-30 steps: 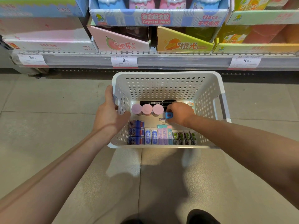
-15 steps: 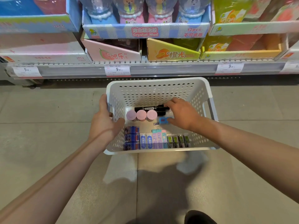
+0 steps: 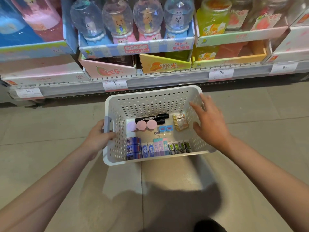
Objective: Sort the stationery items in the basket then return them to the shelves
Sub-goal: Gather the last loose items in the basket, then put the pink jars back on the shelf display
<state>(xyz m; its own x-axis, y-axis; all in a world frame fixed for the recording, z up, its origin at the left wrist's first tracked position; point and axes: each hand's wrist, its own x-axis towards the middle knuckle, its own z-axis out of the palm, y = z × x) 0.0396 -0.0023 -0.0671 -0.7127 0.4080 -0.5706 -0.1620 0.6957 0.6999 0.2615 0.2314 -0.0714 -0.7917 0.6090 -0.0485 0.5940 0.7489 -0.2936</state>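
A white perforated basket stands on the floor below the shelves. Inside lie black markers, three pink round-capped tubes, two small blue sharpeners, yellow packets and a row of erasers along the near wall. My left hand grips the grey handle on the basket's left side. My right hand hovers with fingers spread over the basket's right wall, holding nothing.
Shelves with price tags run behind the basket. On them sit display boxes of Crystal Mud globes, a pink box and a yellow box. Tiled floor surrounds the basket.
My right hand let go of the blue sharpener, lifted out of the basket and moved to its right wall. The view tilted up toward the shelves.
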